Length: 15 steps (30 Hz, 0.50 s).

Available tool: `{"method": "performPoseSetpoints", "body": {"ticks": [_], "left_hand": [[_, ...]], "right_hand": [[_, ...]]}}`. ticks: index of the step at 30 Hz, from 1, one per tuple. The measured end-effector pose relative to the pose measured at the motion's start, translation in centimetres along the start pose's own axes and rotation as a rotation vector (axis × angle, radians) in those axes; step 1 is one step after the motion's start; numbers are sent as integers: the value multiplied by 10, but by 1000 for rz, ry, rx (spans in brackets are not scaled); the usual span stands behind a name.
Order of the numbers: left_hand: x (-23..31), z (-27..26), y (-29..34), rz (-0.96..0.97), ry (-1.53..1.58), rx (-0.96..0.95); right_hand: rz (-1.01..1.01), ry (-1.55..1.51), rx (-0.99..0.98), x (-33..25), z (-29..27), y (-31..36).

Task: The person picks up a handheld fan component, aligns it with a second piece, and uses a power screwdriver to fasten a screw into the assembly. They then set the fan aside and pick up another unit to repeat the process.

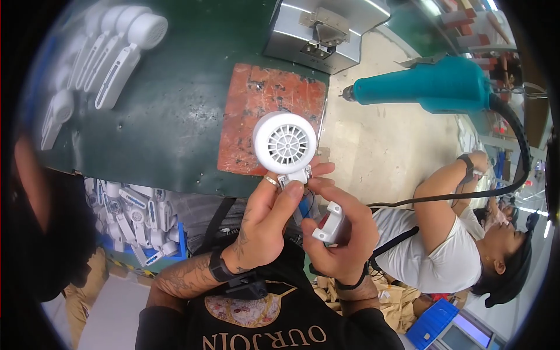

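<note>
My left hand grips a white handheld fan head by its short neck, thumb pressed on the neck. The fan's round slotted grille faces up, above a worn red mat on the green bench. Close by on the right, my right hand is closed around a white plastic handle piece. Its forefinger reaches up beside the fan's neck. A bit of blue, perhaps a wire or small part, shows between the two hands; its kind is hard to make out.
A teal electric screwdriver hangs at the right with a black cable. At the back stands a metal screw feeder. Assembled white fans lie back left; a blue bin holds several more. A co-worker is at the right.
</note>
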State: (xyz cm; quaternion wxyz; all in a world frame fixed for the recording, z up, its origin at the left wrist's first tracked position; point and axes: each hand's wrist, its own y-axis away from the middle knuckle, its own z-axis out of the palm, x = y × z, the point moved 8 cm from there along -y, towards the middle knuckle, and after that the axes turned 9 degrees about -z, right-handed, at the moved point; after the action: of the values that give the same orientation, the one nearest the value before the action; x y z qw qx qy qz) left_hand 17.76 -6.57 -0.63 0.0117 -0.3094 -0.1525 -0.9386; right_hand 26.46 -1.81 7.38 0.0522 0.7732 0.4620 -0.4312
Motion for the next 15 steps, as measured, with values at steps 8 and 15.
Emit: {"method": "performPoseSetpoints", "body": {"ticks": [8, 15], "left_hand": [[3, 3, 3, 54, -37, 5], [6, 3, 4, 83, -69, 23]], "right_hand": [[20, -76, 84, -1, -1, 4], [-49, -27, 2, -11, 3, -2]]}}
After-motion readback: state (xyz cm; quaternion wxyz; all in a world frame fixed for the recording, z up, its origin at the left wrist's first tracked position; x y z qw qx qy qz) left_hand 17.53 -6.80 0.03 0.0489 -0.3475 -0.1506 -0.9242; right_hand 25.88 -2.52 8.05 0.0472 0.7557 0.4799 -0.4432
